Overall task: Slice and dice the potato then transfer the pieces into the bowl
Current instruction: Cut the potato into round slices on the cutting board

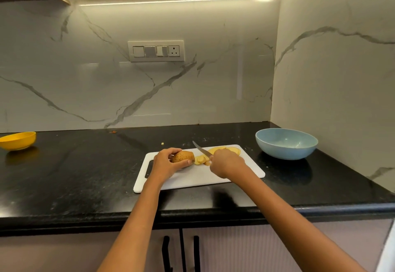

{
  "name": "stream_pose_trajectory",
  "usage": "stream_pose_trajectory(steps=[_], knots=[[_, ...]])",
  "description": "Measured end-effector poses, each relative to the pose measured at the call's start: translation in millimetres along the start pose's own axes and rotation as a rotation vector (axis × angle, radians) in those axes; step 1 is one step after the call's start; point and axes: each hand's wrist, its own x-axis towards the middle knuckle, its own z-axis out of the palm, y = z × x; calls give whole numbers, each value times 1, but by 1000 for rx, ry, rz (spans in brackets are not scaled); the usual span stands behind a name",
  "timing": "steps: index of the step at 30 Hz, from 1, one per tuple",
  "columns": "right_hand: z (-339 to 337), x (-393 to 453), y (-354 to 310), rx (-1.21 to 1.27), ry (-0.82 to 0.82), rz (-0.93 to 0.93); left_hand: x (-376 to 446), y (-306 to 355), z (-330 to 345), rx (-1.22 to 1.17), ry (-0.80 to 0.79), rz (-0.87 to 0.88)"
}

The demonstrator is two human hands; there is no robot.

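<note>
A brown-skinned potato (183, 156) lies on the white cutting board (192, 177), and my left hand (167, 162) grips it from the left with curled fingers. My right hand (226, 162) holds a knife (202, 150) whose blade points up and left, just right of the potato's cut end. Several pale yellow potato slices (224, 150) lie on the board behind my right hand, and a few more slices (202, 160) sit beside the cut end. The light blue bowl (286, 143) stands empty on the counter to the right of the board.
The black stone counter (85, 175) runs to a marble wall at the back and right. A yellow bowl (18, 140) sits at the far left. The counter's front edge lies below the board, with cabinet doors underneath.
</note>
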Motion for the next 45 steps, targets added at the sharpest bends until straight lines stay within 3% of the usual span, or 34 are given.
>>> stream_pose_trajectory(steps=[11,25,36,45], knots=[[8,-6,-1,-62,-69,-24,1,0,-1,63,152,-46],[8,-6,2,-75,-27,2,0,2,0,69,162,-67],[14,7,-21,-4,-135,-1,1,2,1,86,132,-46],[20,10,-13,-132,-5,-3,2,1,2,82,127,-62]])
